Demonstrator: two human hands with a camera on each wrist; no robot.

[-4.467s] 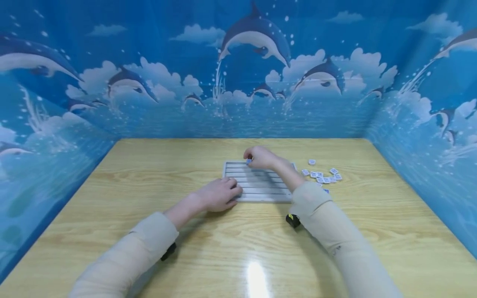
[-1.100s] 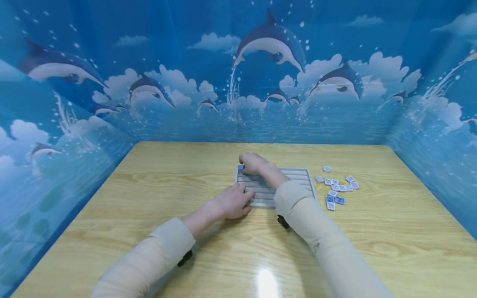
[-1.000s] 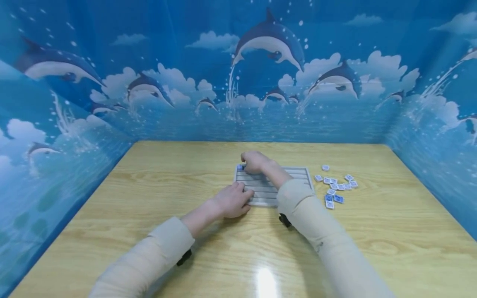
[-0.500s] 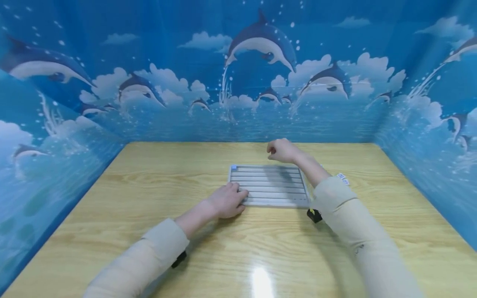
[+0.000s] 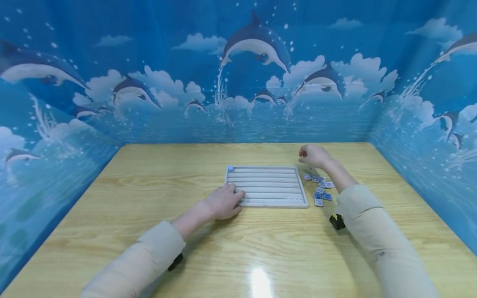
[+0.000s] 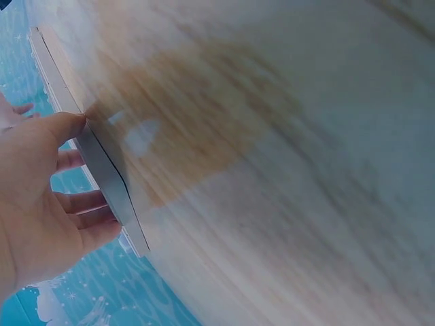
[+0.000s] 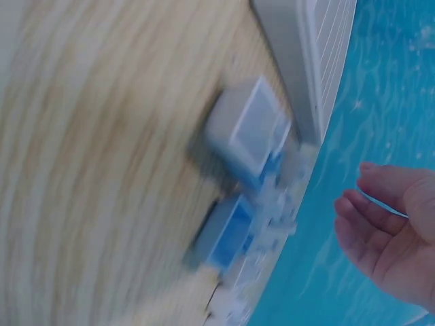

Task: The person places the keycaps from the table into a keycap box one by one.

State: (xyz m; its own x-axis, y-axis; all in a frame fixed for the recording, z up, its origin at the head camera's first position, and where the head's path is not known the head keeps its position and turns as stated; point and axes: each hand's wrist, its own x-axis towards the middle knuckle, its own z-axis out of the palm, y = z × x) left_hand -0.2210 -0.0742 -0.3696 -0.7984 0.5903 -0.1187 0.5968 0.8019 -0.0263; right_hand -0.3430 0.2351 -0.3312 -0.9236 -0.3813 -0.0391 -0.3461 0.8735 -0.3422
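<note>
One tile (image 5: 230, 169) sits in the tray (image 5: 270, 185), tucked into its far left corner with a blue side up; I see no other in the grooves, so I judge the work barely begun. What looks left is the loose tiles (image 5: 322, 184), lying on the table (image 5: 186, 256) just right of the tray.

Counting from the head view, I make out about ten loose ones: two blue side up (image 5: 327, 196) toward the near end, and roughly eight pale-faced. The farthest shows only as a sliver below the right hand (image 5: 316, 157), and the right forearm may cover more, so I can't fix a total. There is one tray, with several parallel grooves running left to right; they are too fine for me to number surely.

I have two hands in view. The left hand (image 5: 222, 201) grips the tray at its near left corner, thumb and fingers around the edge. The right hand hangs above the far side of the tiles, fingers loosely bent, with nothing visible in its grasp.
</note>
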